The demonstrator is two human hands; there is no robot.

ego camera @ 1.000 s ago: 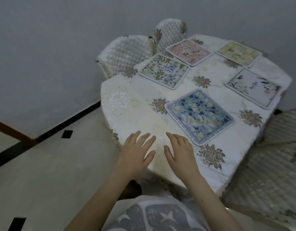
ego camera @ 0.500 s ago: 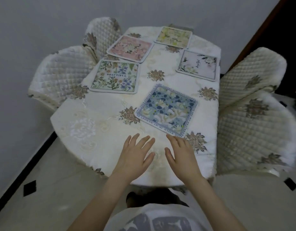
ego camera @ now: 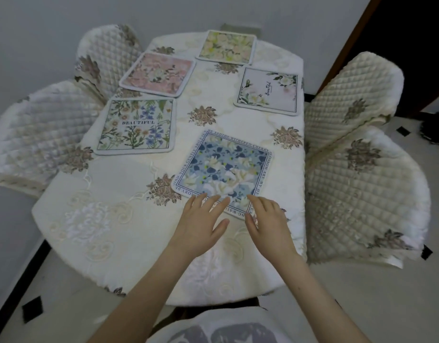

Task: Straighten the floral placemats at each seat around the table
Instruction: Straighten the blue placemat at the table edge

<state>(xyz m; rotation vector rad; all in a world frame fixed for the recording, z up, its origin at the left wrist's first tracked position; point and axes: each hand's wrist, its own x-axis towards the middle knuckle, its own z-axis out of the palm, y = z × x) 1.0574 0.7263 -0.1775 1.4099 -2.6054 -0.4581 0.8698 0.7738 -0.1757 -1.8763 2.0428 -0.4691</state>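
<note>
Five floral placemats lie on the cream tablecloth, and the job looks to be at its first mat, the one nearest the person.

At the left of the frame sits the green "BEAUTIFUL" placemat, its edges roughly square to the picture and its lettering reading upright. Above it, upper left of centre, the pink placemat is skewed, its long side running from lower left to upper right. At top centre the yellow placemat lies nearly straight. Right of centre, the white "Beautiful" placemat has its script running up the frame.

In the lower centre, the blue placemat is plainly crooked: it is nearly square, so no long axis stands out, and it is turned a little clockwise, with its top edge sloping down to the right. Its near edge lies under the fingertips.

The left hand is flat and spread, fingers released, tips resting on or just over the near border of the blue mat; whether they press I cannot tell. The right hand, further right, is likewise open and grips nothing, its fingers at the mat's near right corner.

I judge the next move calls for both palms to press down and twist the blue mat anticlockwise until its edges run square with the table edge, without rucking the cloth beneath.
</note>
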